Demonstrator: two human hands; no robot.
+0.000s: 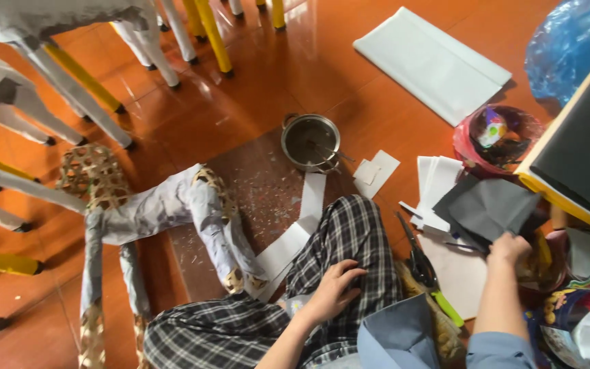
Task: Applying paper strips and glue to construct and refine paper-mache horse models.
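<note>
Right hand (510,247) pinches grey paper (489,208); left hand (332,290) rests half-open, empty, on knee. Likely picking paper; next needs scissors (421,263).

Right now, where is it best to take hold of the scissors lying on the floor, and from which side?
Probably at the handles. The scissors lie flat beside the checked trouser leg, closed blades pointing away and dark handle loops nearer the person. The right hand, now on the grey paper, could come from above and from the right, fingers under the loops.
</note>
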